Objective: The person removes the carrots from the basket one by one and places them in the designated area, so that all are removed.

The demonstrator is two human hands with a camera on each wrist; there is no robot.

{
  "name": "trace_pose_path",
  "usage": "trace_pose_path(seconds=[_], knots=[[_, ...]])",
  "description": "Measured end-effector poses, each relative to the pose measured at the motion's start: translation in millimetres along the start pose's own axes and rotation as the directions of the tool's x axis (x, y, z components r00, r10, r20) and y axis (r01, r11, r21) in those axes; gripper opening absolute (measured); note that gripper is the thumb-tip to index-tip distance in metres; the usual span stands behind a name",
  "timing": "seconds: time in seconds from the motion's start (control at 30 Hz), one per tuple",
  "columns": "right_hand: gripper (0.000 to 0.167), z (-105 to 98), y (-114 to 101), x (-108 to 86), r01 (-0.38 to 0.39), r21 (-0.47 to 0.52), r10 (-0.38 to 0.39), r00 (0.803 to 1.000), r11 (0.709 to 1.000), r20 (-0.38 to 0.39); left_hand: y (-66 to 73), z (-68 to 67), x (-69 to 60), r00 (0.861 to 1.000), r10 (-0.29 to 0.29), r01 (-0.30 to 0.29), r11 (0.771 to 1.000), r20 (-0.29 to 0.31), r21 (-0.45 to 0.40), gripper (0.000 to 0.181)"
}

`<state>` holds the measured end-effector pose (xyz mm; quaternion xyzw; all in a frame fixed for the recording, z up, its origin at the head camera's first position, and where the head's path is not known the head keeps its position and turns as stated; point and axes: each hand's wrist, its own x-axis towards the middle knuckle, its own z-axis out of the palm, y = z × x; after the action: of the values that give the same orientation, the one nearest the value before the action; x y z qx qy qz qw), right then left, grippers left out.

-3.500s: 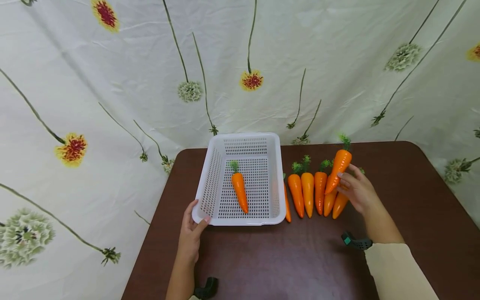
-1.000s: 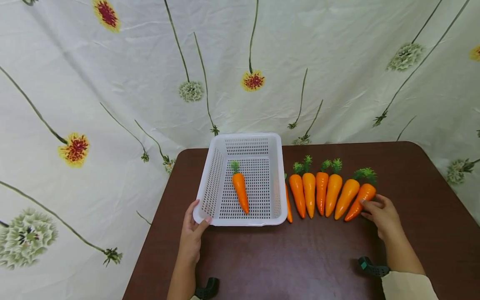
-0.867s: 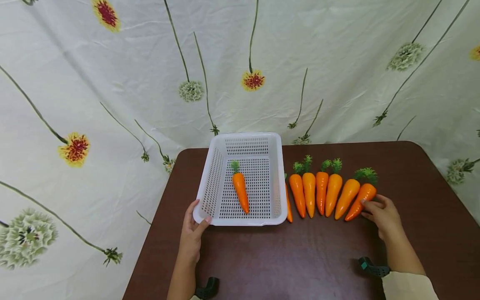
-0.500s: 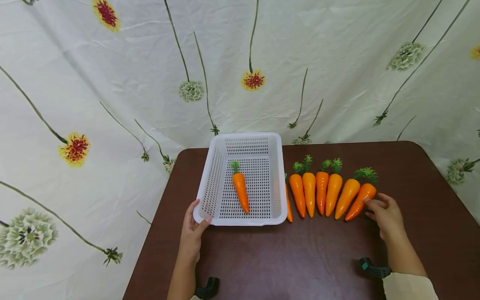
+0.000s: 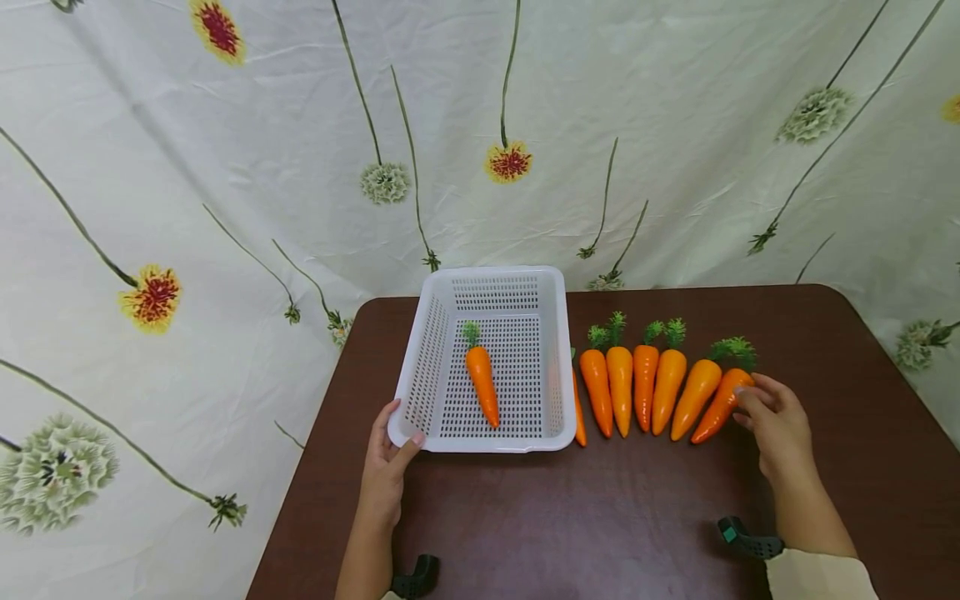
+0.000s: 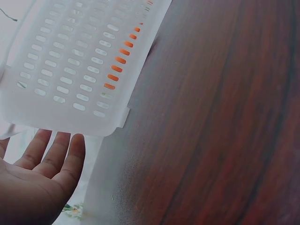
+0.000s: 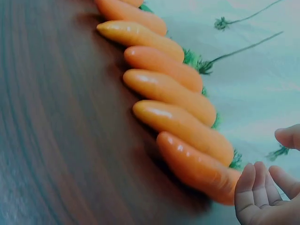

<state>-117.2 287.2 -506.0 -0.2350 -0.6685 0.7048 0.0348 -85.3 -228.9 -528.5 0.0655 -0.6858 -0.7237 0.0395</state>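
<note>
My left hand point(image 5: 384, 483) grips the near left corner of a white perforated plastic basket point(image 5: 408, 379), thumb over the rim. Its other fingers show beside the basket's wall point(image 6: 65, 89) in the left wrist view. One orange carrot point(image 5: 482, 386) with a green top lies inside. To the basket's right, several carrots lie in a fanned row. At the right end of that row is a glossy carrot point(image 5: 722, 406); my right hand point(image 5: 778, 429) is close against its thick end. In the right wrist view the fingers point(image 7: 258, 183) are loosely bent and the thumb is apart, holding nothing.
A dark brown table point(image 5: 585, 517) bears everything. Behind it hangs a pale cloth point(image 5: 315, 125) printed with flowers. A carrot point(image 5: 579, 408) is partly hidden along the basket's right side.
Earlier my right hand held a carrot above the row; that carrot now lies at the row's right end, released. The hand has since shifted slightly up along it. The left hand and basket stay put.
</note>
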Motion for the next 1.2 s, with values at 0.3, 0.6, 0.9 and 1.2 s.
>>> trace_pose_path(seconds=[0.3, 0.6, 0.9, 1.2], knots=[[0.048, 11, -11, -5.6, 0.071, -0.007, -0.070, 0.994, 0.997, 0.079, -0.5, -0.5, 0.7, 1.000, -0.010, 0.010, 1.000, 0.014, -0.003, 0.069], [0.038, 24, -22, -11.3, 0.145, -0.066, -0.135, 0.982, 0.987, 0.131, 0.0, 0.4, 0.6, 1.000, -0.013, 0.013, 1.000, 0.010, -0.006, 0.069], [0.037, 40, -32, -15.4, 0.175, -0.108, -0.148, 0.965, 0.979, 0.216, -0.2, 0.7, 0.8, 1.000, -0.008, 0.009, 1.000, 0.017, -0.018, 0.069], [0.064, 62, -38, -25.0, 0.226, -0.255, -0.145, 0.943, 0.940, 0.301, 0.5, -0.1, 0.6, 1.000, -0.008, 0.008, 1.000, 0.017, -0.015, 0.069]])
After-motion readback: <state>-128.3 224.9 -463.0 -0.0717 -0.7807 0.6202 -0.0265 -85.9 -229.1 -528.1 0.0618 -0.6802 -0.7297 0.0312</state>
